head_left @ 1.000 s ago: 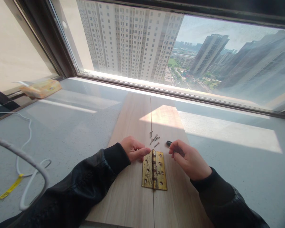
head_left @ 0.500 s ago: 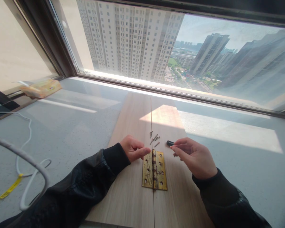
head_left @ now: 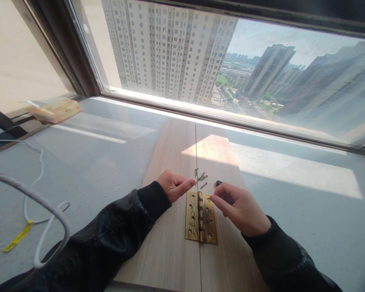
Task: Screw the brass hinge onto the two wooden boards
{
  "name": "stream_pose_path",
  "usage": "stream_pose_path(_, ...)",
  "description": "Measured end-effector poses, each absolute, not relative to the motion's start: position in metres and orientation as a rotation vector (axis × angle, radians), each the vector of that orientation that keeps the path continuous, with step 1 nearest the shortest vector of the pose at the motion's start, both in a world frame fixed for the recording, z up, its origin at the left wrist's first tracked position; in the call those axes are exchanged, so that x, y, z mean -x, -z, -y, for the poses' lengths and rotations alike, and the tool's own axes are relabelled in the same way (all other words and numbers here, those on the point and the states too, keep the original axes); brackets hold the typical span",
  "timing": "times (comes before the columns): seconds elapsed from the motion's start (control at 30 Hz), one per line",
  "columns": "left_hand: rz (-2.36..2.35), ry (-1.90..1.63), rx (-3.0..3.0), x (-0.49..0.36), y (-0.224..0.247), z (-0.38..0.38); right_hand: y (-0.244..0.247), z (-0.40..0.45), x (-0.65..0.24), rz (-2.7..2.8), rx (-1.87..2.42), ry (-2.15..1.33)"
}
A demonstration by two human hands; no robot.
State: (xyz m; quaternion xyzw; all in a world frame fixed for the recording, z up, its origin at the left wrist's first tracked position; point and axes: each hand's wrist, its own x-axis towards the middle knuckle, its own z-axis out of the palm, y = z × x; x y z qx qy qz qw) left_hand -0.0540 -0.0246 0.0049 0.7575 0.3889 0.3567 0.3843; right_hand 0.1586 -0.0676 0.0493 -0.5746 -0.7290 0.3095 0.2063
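A worn brass hinge lies opened flat on a pale wood board, its knuckle along the dark seam. My left hand is closed at its upper left, thumb against the curled fingers; anything in it is hidden. My right hand is by the hinge's upper right corner, fingers curled and thumb near the index finger. I cannot make out anything between them. Just beyond its fingers shows the end of a small black object, mostly hidden. Several screws lie loose on the board above the hinge.
The wood board rests on a speckled white sill below a large window. A white cable with a yellow tag loops at left. A soft tissue pack sits in the far left corner.
My right hand has moved left and a little down toward the hinge, while the black object stays near its place. My left hand has risen slightly. The view has shifted a little.
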Motion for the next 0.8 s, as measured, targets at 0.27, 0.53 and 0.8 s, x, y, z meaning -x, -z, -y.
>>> stream_pose_path(0.27, -1.021, -0.914, -1.911, 0.054, -0.004, 0.024, -0.055, 0.053, -0.141, 2.121, 1.483, -0.853)
stream_pose_path(0.53, -1.015, -0.911, -1.894, 0.054, -0.005, 0.024, -0.038, 0.052, -0.13, 2.215, 1.253, -0.512)
stream_pose_path(0.8, -0.99, -0.944, -1.861, 0.053, -0.006, 0.025, -0.023, 0.048, -0.13, 2.288, 1.025, -0.364)
